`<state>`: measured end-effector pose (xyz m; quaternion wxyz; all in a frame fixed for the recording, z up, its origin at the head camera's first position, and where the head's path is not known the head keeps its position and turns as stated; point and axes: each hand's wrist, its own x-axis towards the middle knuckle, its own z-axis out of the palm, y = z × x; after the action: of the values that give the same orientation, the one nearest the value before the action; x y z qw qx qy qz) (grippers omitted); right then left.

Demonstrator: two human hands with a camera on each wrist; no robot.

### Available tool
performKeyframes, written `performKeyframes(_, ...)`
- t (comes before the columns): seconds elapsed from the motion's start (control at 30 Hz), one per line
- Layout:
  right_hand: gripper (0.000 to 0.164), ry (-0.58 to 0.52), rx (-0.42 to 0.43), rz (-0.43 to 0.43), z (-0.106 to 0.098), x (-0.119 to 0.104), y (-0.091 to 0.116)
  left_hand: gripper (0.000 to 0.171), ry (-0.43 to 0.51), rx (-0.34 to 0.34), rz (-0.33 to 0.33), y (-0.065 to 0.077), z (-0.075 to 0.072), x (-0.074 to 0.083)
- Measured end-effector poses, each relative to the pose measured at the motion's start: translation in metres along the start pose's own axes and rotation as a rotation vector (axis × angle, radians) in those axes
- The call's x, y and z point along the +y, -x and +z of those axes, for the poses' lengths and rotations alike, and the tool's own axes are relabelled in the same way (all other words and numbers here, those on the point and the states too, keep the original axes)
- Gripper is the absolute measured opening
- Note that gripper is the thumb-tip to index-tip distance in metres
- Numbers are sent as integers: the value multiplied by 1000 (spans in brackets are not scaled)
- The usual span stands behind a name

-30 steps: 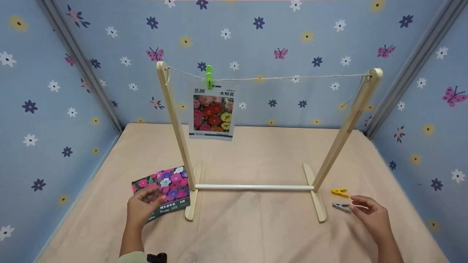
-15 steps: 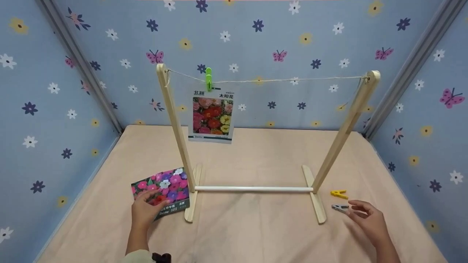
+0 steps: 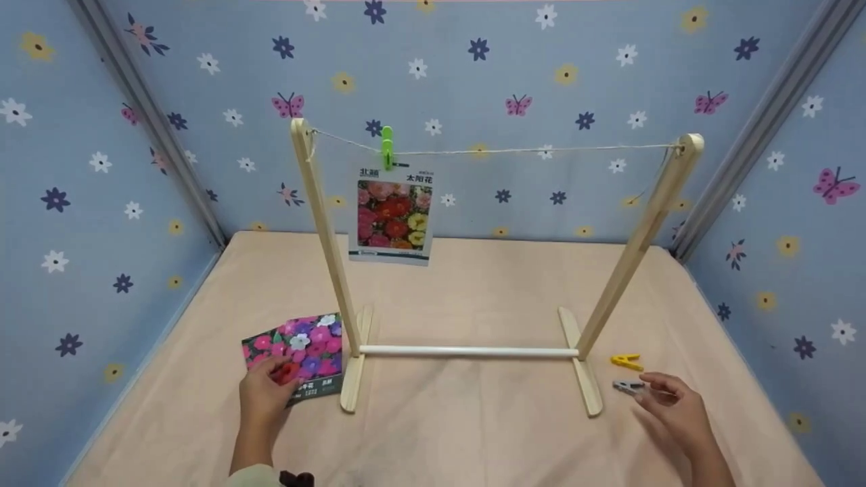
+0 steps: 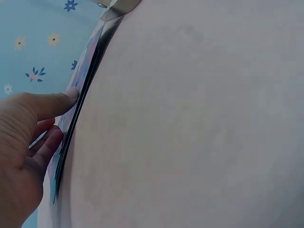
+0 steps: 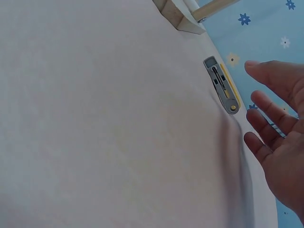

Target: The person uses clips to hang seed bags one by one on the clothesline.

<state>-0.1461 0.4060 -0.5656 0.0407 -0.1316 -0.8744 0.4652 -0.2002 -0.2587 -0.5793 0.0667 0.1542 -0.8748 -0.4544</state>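
Note:
My left hand (image 3: 266, 392) has its thumb and fingertips on the flowered face of a seed packet (image 3: 318, 348) printed with pink, purple and white blooms. Seen nearly edge-on in the left wrist view, the packet (image 4: 85, 66) has a second dark edge beneath it. My right hand (image 3: 680, 412) is beside a grey clothespin (image 3: 628, 387), fingers loosely bent. In the right wrist view a gap separates that hand (image 5: 280, 123) from the grey clothespin (image 5: 221, 85). A yellow clothespin (image 3: 626, 362) lies just behind the grey one.
A wooden stand with two posts (image 3: 325, 237) and a white crossbar (image 3: 467, 351) occupies the middle of the table (image 3: 473, 433). From its string (image 3: 541, 149) hangs another seed packet (image 3: 391, 216), held by a green clothespin (image 3: 387, 149). Flower-patterned walls (image 3: 487, 40) enclose the table.
The packet under my left hand has slid slightly left, away from the stand's left foot. My right hand has shifted a little left beside the grey clothespin.

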Motion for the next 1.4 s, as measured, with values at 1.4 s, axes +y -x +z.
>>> performKeyframes(1.4, 62, 126, 18, 108, 20, 8, -7, 60, 72, -71, -135, -8, -22, -13)
